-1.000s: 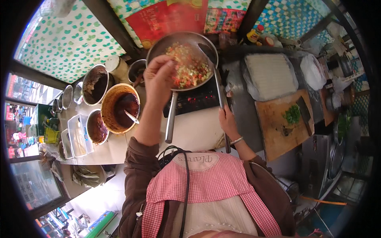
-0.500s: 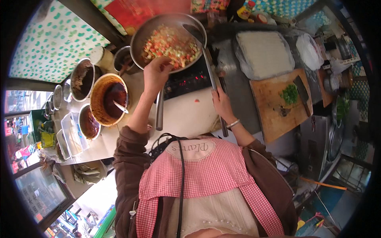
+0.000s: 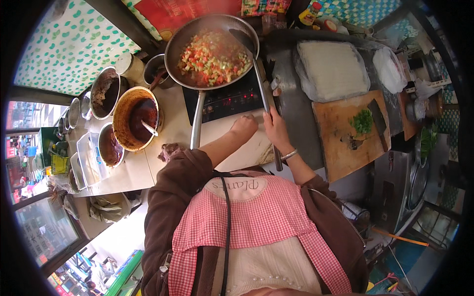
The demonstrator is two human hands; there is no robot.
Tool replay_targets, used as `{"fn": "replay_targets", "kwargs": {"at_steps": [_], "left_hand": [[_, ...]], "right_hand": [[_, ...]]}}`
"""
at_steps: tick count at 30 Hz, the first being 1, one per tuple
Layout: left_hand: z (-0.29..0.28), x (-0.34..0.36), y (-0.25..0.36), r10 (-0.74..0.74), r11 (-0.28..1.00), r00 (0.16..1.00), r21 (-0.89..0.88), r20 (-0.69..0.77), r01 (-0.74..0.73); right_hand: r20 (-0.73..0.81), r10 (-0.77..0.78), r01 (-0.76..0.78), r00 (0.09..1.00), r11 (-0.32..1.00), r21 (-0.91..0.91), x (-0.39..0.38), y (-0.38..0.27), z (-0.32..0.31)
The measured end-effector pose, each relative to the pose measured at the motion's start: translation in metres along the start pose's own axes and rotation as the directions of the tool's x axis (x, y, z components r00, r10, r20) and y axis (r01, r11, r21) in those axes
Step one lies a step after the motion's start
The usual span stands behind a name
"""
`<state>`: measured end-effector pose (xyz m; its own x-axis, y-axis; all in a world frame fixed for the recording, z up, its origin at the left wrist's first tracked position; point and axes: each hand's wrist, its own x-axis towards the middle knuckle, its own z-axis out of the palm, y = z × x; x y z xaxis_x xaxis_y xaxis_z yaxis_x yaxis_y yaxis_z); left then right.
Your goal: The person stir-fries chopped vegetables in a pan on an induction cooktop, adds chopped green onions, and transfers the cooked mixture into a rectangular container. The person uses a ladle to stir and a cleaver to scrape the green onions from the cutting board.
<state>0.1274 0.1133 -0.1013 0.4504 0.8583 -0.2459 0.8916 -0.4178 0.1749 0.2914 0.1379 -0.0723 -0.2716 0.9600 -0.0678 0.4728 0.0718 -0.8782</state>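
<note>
A frying pan (image 3: 170,59) of diced red and pale green vegetables (image 3: 212,59) sits on a black induction cooker (image 3: 224,103). My right hand (image 3: 276,129) grips the long handle of a spatula (image 3: 261,86), whose dark head rests inside the pan at its right. Low over the counter in front of the cooker is my left hand (image 3: 244,127), its fingers curled closed. Whatever they hold, if anything, is hidden. The pan's metal handle (image 3: 197,121) points toward me, untouched, left of that hand.
On the left stand a pot of dark red sauce (image 3: 118,116) with a spoon, smaller bowls (image 3: 109,148) and a cloth (image 3: 171,151). At right are a wrapped white slab (image 3: 332,69) and a cutting board (image 3: 331,148) with chopped greens (image 3: 362,121) and a cleaver (image 3: 379,123).
My left hand has moved from the pan's near rim down and right to the counter, where a small red piece lay; that piece is now out of sight. My right hand keeps its grip.
</note>
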Motion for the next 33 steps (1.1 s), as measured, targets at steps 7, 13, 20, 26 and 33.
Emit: {"fn": "replay_targets", "kwargs": {"at_steps": [7, 13, 20, 26, 33], "left_hand": [[0.007, -0.007, 0.006, -0.04, 0.993, 0.999, -0.112, -0.014, 0.038], [0.015, -0.01, 0.003, -0.048, 0.995, 0.998, -0.089, -0.051, 0.044], [0.026, -0.013, -0.001, -0.066, 0.992, 0.997, -0.108, -0.047, 0.061], [0.006, -0.025, 0.008, -0.128, 0.939, 0.961, -0.341, -0.246, 0.038], [-0.212, -0.103, 0.06, -0.244, 0.392, 0.68, -0.711, -0.692, -0.583]], "right_hand": [[0.046, 0.005, -0.006, 0.999, 1.0, 0.024, 0.002, 0.008, -0.005], [0.058, 0.01, -0.01, 0.998, 1.0, 0.009, 0.004, 0.007, -0.008], [0.025, -0.011, 0.012, 1.0, 1.0, -0.008, 0.007, 0.032, 0.001], [0.089, 0.009, -0.016, 0.996, 0.997, 0.074, 0.008, 0.032, -0.001], [0.087, -0.008, -0.041, 0.996, 0.836, 0.548, 0.013, 0.079, 0.01]]}}
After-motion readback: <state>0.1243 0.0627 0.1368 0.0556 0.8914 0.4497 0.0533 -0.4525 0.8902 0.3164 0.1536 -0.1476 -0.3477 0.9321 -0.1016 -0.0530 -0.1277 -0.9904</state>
